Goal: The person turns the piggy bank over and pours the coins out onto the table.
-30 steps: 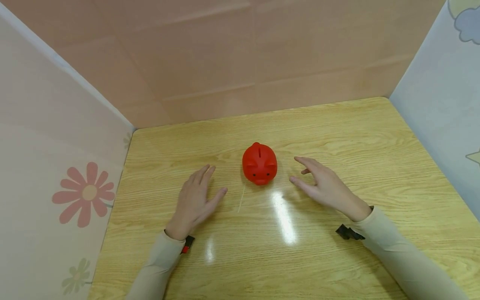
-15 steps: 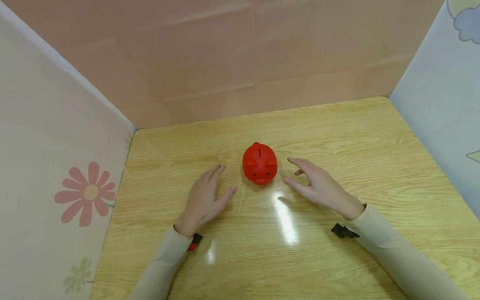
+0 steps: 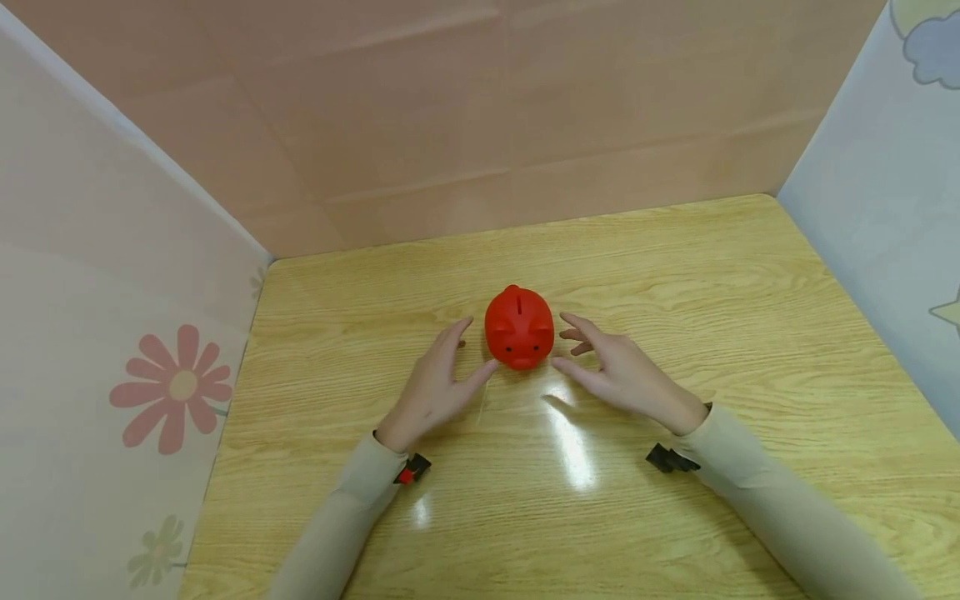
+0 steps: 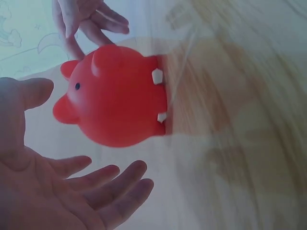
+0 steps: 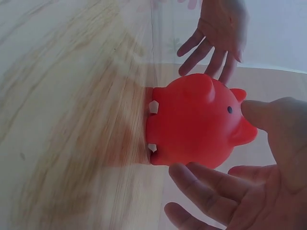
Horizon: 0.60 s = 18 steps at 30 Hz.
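A red piggy bank (image 3: pixel 519 327) stands upright on the wooden table, its snout toward me and a coin slot on its back. Just left of it is my left hand (image 3: pixel 437 379), thumb spread from the fingers; in the left wrist view a gap shows between this hand (image 4: pixel 72 187) and the pig (image 4: pixel 120 100). My right hand (image 3: pixel 628 371) reaches in from the other side, fingers spread and slightly bent. In the right wrist view its fingertips lie close to the pig (image 5: pixel 192 124); whether they touch it I cannot tell. Neither hand holds anything.
The wood-grain table (image 3: pixel 360 292) has a pinkish-brown wall (image 3: pixel 487 125) behind it. Pale patterned panels stand at left (image 3: pixel 90 275) and right (image 3: pixel 885 167). Each wrist wears a dark band, and light glares off the tabletop before the pig.
Both hands have moved inward toward the piggy bank, the left one going right and slightly up, the right one going left. The piggy bank has stayed in place.
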Each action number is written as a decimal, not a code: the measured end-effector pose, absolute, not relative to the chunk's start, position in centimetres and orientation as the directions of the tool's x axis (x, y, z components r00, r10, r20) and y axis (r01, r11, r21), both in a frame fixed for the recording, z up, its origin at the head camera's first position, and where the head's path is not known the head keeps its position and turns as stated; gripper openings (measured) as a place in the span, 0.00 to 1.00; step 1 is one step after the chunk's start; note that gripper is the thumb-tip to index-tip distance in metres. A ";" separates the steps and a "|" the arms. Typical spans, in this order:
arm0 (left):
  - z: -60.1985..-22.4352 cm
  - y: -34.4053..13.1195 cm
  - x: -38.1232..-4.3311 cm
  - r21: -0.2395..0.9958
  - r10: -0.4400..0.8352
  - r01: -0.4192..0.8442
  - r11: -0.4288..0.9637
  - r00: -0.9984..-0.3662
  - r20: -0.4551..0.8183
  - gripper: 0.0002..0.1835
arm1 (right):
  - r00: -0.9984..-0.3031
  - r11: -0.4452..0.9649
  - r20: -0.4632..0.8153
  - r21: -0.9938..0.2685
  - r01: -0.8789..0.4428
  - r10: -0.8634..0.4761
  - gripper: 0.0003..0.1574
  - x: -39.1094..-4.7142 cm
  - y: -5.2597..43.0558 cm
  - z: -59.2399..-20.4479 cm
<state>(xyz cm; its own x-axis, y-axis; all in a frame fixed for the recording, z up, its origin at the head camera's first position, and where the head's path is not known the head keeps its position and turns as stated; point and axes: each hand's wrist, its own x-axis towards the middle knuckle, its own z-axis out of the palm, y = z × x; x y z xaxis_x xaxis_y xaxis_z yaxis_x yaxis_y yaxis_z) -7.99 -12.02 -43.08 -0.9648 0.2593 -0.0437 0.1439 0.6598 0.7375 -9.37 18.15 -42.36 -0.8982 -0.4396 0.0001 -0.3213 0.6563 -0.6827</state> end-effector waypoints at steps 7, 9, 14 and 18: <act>-43.7 -10.8 -9.0 0.829 0.265 0.054 0.557 -0.957 -0.115 0.46 | -0.894 0.632 0.005 -0.705 -0.321 -0.449 0.50 -10.0 17.3 -42.6; -44.1 -10.5 -9.3 0.847 0.285 0.057 0.528 -0.952 -0.114 0.45 | -0.892 0.628 0.003 -0.708 -0.322 -0.452 0.50 -10.1 17.1 -42.8; -44.9 -10.0 -9.9 0.884 0.321 0.071 0.463 -0.943 -0.092 0.45 | -0.889 0.646 -0.034 -0.700 -0.305 -0.457 0.52 -10.0 16.7 -42.9; -45.0 -9.6 -10.3 0.886 0.382 0.137 0.442 -0.923 -0.048 0.46 | -0.891 0.665 -0.041 -0.682 -0.306 -0.452 0.55 -9.7 16.5 -42.9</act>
<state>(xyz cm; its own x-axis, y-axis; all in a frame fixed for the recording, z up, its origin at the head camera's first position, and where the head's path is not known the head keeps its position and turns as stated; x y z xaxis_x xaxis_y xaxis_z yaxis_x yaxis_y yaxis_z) -10.26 -9.61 -44.96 -0.9229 0.3820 -0.0476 0.1374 0.4424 0.8862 -9.74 16.45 -42.86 -0.8909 -0.4522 -0.0413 -0.3057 0.6646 -0.6818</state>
